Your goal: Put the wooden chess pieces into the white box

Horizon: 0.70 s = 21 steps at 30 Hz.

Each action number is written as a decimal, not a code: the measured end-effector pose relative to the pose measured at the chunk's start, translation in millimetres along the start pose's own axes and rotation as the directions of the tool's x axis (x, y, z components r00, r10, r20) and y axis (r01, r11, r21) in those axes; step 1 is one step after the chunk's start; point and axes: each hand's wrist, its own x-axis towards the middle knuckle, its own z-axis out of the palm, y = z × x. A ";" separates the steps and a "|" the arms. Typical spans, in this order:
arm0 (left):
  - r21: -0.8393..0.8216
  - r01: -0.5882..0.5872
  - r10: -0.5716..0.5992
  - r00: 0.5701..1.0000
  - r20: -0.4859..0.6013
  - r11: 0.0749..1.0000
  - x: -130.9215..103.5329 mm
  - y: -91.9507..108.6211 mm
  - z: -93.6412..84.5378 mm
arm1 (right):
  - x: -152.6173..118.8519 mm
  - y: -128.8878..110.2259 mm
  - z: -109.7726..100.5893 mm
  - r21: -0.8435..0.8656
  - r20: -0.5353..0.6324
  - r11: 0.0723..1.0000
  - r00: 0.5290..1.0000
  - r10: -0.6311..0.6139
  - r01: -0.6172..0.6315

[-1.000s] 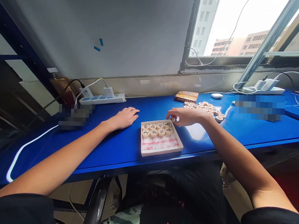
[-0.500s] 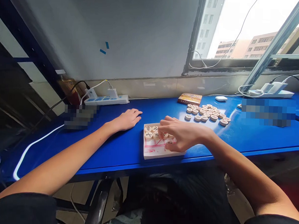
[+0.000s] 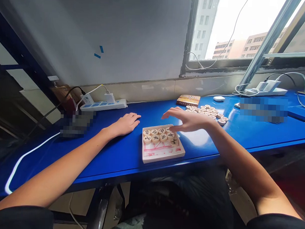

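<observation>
A shallow white box (image 3: 163, 155) lies on the blue table (image 3: 121, 153) in front of me. Several round wooden chess pieces (image 3: 159, 135) fill its far part, one at the right sitting lower than the rows. My right hand (image 3: 188, 119) hovers just above the box's far right corner, fingers spread, holding nothing. My left hand (image 3: 126, 123) rests flat on the table to the left of the box. A loose group of more wooden pieces (image 3: 209, 111) lies on the table beyond my right hand.
A brown box lid (image 3: 188, 100) lies behind the loose pieces, with a small white case (image 3: 218, 98) to its right. A white power strip (image 3: 102, 104) with cables sits at the back left, another (image 3: 264, 90) at the back right. The wall and window sill border the table's far edge.
My right hand came down into the box with a piece, left it there at the right, then lifted back toward the far right corner with fingers spread. My left hand stayed put.
</observation>
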 end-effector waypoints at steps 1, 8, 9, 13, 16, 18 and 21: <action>-0.002 0.001 -0.001 1.000 0.002 1.000 0.0 0.3 -0.3 | -2.2 8.3 -4.5 0.013 -0.042 0.997 0.996 0.076 -0.075; -0.008 0.000 0.001 1.000 0.004 1.000 -1.1 2.0 -1.5 | -8.4 49.1 -10.9 -0.193 0.092 0.870 0.874 0.477 -0.454; -0.008 0.000 0.000 1.000 0.004 1.000 -1.2 2.1 -1.5 | -5.7 49.8 -7.4 -0.237 0.099 0.880 0.891 0.443 -0.411; -0.010 -0.002 0.002 1.000 0.005 1.000 -1.0 2.0 -1.3 | 4.8 41.4 4.2 -0.248 0.064 0.933 0.956 0.286 -0.262; -0.016 -0.001 0.001 1.000 0.010 1.000 -1.1 2.4 -1.9 | 6.1 21.2 5.3 -0.113 -0.015 0.984 0.990 0.140 -0.141; -0.019 0.008 -0.008 1.000 0.019 1.000 -1.6 3.7 -3.1 | 4.3 1.9 5.3 0.006 -0.061 1.000 0.998 -0.008 0.008; -0.021 0.015 -0.015 0.999 0.035 1.000 -2.8 6.4 -5.3 | 1.1 -26.4 10.9 0.106 -0.042 0.971 0.977 -0.209 0.212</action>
